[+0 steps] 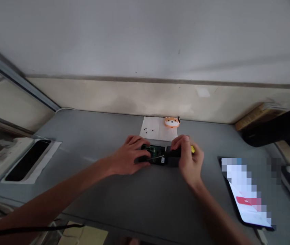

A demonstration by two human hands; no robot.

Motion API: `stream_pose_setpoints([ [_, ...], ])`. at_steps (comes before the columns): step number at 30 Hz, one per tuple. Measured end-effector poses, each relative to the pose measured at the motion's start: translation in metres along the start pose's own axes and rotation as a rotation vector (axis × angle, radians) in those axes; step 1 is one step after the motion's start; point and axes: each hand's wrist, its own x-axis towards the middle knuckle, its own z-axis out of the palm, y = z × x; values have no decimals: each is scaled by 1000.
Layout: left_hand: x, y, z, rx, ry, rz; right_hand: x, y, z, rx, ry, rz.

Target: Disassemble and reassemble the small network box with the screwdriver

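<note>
A small black device with an exposed green circuit board [157, 150] lies on the grey table. My left hand [129, 154] grips its left end, fingers along the far side and thumb on the near side. In my right hand [189, 156] is a screwdriver [173, 152] with a black and yellow handle, held almost flat. Its thin metal shaft points left across the board, the tip close to my left thumb; whether it touches the board I cannot tell. Behind the device, a white paper sheet [157, 134] bears several tiny dark pieces [146, 130], probably screws.
An orange animal-face case [172, 122] sits on the sheet near the wall. To the right lies a lit tablet [249, 204], its screen partly blurred. A black phone [29, 160] rests on white paper at the left. A dark cylindrical object [270, 127] juts in at the right.
</note>
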Motion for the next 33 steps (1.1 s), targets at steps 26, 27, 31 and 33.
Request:
stream_pose_setpoints([
  [26,107,-32,4,110,44,124,44,18,-33,268,658,413],
  [27,112,-35,7,113,9,131,45,18,-33,266,671,436],
  [31,119,-39,6,77,-81,153,46,18,-34,228,695,496],
  [33,113,-38,-7,14,-60,104,47,18,-35,216,713,504],
])
